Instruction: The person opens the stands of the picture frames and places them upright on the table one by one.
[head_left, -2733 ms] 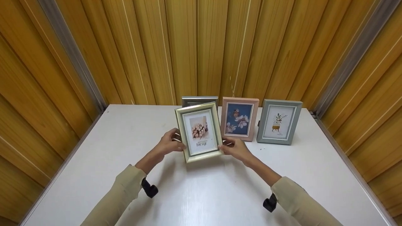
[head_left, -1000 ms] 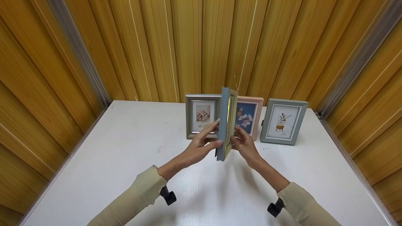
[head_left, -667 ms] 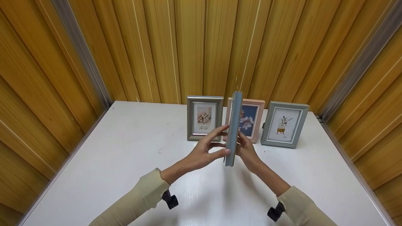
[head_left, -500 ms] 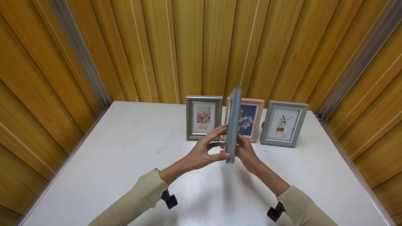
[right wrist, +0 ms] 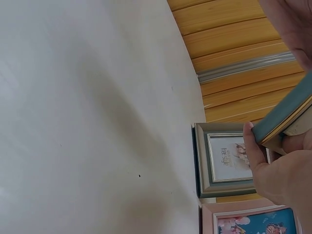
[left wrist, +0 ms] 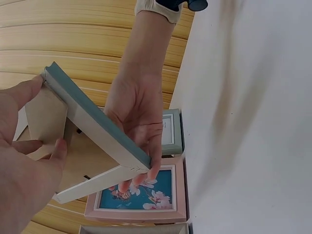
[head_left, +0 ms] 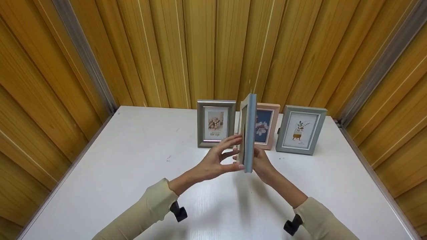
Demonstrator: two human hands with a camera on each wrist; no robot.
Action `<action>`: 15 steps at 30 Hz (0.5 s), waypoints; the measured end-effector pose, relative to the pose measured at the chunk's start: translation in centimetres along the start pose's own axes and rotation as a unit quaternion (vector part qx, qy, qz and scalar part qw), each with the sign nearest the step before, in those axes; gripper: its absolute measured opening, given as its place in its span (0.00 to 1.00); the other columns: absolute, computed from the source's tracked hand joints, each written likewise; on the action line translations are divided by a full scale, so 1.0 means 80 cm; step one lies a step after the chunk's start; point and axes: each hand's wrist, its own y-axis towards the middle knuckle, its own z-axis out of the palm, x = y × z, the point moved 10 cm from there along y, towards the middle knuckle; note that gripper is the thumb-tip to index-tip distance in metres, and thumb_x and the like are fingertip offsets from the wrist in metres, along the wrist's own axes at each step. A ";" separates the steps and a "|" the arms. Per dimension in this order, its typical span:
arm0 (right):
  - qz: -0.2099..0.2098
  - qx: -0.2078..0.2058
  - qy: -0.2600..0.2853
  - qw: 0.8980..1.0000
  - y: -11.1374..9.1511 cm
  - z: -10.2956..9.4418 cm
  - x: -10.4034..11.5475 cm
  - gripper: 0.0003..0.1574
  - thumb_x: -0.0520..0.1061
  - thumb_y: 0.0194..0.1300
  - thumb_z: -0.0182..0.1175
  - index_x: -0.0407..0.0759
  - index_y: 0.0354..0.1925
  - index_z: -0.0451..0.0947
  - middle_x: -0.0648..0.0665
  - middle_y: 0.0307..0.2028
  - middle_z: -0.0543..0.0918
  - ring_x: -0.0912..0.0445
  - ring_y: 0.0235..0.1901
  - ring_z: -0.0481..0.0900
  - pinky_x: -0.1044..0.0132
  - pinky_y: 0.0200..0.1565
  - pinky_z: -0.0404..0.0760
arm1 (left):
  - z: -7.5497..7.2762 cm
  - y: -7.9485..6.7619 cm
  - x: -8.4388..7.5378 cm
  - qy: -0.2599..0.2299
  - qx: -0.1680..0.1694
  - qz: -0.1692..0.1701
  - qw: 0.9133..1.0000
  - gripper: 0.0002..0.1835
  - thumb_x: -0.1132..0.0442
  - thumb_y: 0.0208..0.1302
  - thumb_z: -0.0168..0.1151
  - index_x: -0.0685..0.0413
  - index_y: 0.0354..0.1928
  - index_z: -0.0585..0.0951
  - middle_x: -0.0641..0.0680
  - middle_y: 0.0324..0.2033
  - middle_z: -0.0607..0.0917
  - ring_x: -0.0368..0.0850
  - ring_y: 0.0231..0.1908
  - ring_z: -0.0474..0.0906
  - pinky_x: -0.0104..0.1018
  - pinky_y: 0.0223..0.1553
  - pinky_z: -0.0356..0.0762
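A photo frame (head_left: 252, 133) with a pale blue edge and gold front trim is held upright above the table, edge toward the head camera. My left hand (head_left: 210, 165) holds it from the left, thumb at the near edge and fingers spread over the back. In the left wrist view, those fingers touch the beige stand flap (left wrist: 46, 117) on the frame's brown backing. My right hand (head_left: 263, 165) grips the frame from the front side, its fingertips wrapping round the lower corner. The picture inside the held frame is hidden.
Three photo frames stand along the table's back: a silver-grey one (head_left: 200, 126) with a bouquet picture, a pink one (head_left: 274, 125) with blossoms and a grey-green one (head_left: 318, 131) with a potted plant. A wood-patterned wall (head_left: 200, 50) rises behind the white table (head_left: 150, 150).
The held frame has turned from showing its front to standing edge-on, its back now facing left. It has also shifted right, uncovering the silver-grey frame and overlapping the pink one.
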 end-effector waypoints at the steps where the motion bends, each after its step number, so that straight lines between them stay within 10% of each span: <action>1: 0.002 -0.001 -0.004 1.000 0.000 0.000 -0.001 0.39 0.39 0.72 0.60 0.36 0.76 0.58 0.50 0.52 0.85 0.53 0.52 0.87 0.61 0.55 0.84 | 0.000 -0.001 0.000 -0.001 -0.001 -0.002 1.000 0.42 0.69 0.63 0.70 0.60 0.77 0.63 0.57 0.79 0.58 0.54 0.78 0.58 0.39 0.74 0.66; 15: 0.024 0.006 0.007 1.000 0.002 0.001 -0.015 0.39 0.35 0.74 0.54 0.39 0.79 0.55 0.41 0.60 0.81 0.49 0.55 0.85 0.50 0.58 0.84 | -0.017 -0.009 0.002 0.015 -0.024 -0.030 0.999 0.37 0.74 0.67 0.58 0.57 0.78 0.62 0.61 0.76 0.64 0.62 0.74 0.64 0.42 0.72 0.70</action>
